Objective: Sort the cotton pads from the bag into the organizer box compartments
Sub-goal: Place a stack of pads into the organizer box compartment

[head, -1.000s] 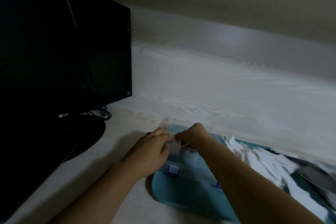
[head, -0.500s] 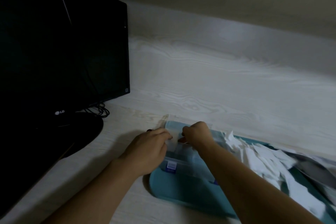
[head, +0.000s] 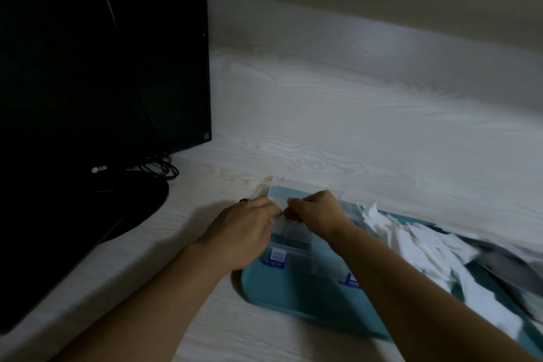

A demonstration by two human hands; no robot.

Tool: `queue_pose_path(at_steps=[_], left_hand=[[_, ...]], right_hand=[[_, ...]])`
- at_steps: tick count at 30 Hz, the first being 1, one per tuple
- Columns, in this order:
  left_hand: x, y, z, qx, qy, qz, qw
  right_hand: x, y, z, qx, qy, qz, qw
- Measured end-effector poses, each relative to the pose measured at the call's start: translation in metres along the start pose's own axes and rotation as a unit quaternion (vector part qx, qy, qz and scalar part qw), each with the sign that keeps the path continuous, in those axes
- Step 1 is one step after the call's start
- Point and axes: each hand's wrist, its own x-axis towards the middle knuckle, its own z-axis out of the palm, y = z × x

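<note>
far left: a black monitor (head: 102, 67) on its round stand, with dark cables (head: 164, 167) trailing behind it on the pale wood-grain desk (head: 352, 132).

left of centre: the left hand (head: 244, 229) rests at the left end of the clear organizer box (head: 296, 232), fingers curled in toward the middle. a small pale piece, likely a cotton pad, sits between the two hands, and the left fingertips appear to pinch it; the light is too dim to confirm.

centre: the right hand (head: 314, 209) meets the left over the box's left compartments, fingers bent down and closed around the same small item. which compartment it sits above cannot be told. the box stands on a teal tray (head: 293, 297), its blue latches (head: 277, 258) facing the person and its clear lid laid back behind.

right: loose white cotton pads (head: 426, 253) lie heaped on the tray beside the box, spilling from a dark, shiny bag (head: 505, 267) at the frame edge. most pads remain unsorted, so the task is judged early.

risks noted: both forearms cross low over the tray, and the right forearm passes close to the heap; a sweep could scatter pads onto the desk. a thin pad pinched by two hands may fold or split into layers. poor light raises the chance of misplacing it across a divider.
</note>
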Motion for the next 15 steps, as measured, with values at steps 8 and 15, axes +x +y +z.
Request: queue_pose_path(at_steps=[8,15], left_hand=[[0.0,-0.001,0.0,0.023,-0.008,0.0,1.0],[0.0,-0.001,-0.001,0.043,-0.014,-0.002,0.999]], right_hand=[[0.003,0.008,0.0,0.034,0.052,-0.003,0.998],[0.005,0.012,-0.006,0.116,0.103,-0.034,0.987]])
